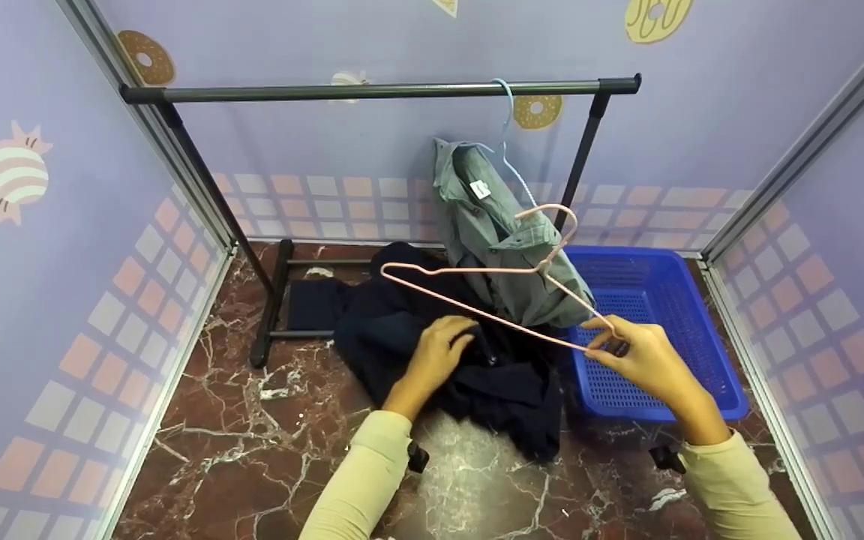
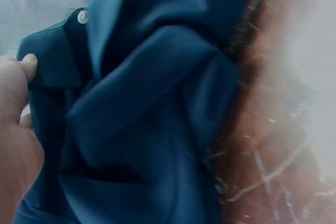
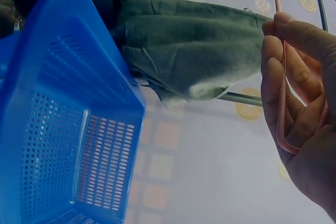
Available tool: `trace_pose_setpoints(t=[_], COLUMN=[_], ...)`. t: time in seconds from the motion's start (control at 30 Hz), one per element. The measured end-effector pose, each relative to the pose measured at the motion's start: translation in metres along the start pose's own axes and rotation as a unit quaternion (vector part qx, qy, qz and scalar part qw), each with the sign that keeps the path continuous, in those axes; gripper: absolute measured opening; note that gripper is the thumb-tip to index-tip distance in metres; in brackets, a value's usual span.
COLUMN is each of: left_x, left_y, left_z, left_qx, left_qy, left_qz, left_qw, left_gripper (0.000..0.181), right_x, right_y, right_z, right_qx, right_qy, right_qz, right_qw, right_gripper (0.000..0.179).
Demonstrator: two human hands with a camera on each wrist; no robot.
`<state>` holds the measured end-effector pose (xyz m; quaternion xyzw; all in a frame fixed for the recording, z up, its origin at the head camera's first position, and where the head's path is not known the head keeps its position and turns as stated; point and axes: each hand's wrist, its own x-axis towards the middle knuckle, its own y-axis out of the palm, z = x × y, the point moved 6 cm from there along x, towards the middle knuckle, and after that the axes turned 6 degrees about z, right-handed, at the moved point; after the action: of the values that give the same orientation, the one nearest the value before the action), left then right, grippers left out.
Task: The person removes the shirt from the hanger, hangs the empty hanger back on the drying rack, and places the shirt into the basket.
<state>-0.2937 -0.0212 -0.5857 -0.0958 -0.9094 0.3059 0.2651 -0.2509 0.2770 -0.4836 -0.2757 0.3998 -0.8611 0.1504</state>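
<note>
A dark navy shirt [image 1: 394,330] lies bunched on the floor below the rack. My left hand [image 1: 439,352] pinches its edge; in the left wrist view the thumb [image 2: 29,66] presses on a collar-like corner near a white button [image 2: 82,17]. My right hand [image 1: 638,356] grips one end of a pink hanger [image 1: 477,306], raised above the navy shirt with its hook upward. The right wrist view has the fingers curled round the hanger's bent end [image 3: 282,124]. Nothing hangs on this hanger.
A black clothes rack [image 1: 372,92] stands at the back. From its bar a grey-green shirt [image 1: 488,217] hangs tilted on a light blue hanger [image 1: 508,112]. To the right, a blue plastic basket [image 1: 709,352] sits on the marbled floor [image 1: 267,450]. Patterned walls enclose three sides.
</note>
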Motion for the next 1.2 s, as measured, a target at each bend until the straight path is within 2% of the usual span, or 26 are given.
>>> trace_pose_setpoints(t=[0.17, 0.27, 0.33, 0.43, 0.73, 0.87, 1.1, 1.2], left_x=[-0.007, -0.011, -0.012, -0.011, -0.004, -0.005, -0.004, -0.002], left_y=[0.018, 0.025, 0.024, 0.019, -0.017, -0.038, -0.083, -0.105], left_z=[0.004, 0.005, 0.003, -0.001, -0.022, -0.026, -0.031, -0.033], left_qx=[0.063, 0.092, 0.107, 0.120, 0.125, 0.135, 0.133, 0.149], left_qy=[0.006, 0.012, 0.016, 0.027, 0.083, 0.092, 0.094, 0.102], left_qz=[0.051, 0.077, 0.082, 0.067, 0.000, -0.019, -0.054, -0.076], left_qw=[0.9967, 0.9927, 0.9908, 0.9901, 0.9887, 0.9864, 0.9851, 0.9805], left_gripper=[0.028, 0.031, 0.033, 0.035, 0.038, 0.037, 0.036, 0.036], right_x=[-0.001, -0.002, -0.003, -0.004, -0.005, -0.006, -0.007, -0.007], right_y=[0.009, 0.013, 0.015, 0.016, 0.014, 0.015, 0.015, 0.016], right_z=[0.000, 0.000, 0.001, 0.001, -0.001, 0.000, 0.003, 0.003], right_qx=[0.014, 0.020, 0.021, 0.025, 0.038, 0.040, 0.055, 0.055], right_qy=[-0.001, 0.000, 0.002, 0.002, -0.009, -0.014, -0.005, -0.004], right_qz=[0.012, 0.026, 0.032, 0.031, 0.008, 0.006, 0.003, 0.007], right_qw=[0.9998, 0.9995, 0.9993, 0.9992, 0.9992, 0.9991, 0.9985, 0.9984], right_gripper=[0.040, 0.039, 0.040, 0.041, 0.048, 0.049, 0.049, 0.048])
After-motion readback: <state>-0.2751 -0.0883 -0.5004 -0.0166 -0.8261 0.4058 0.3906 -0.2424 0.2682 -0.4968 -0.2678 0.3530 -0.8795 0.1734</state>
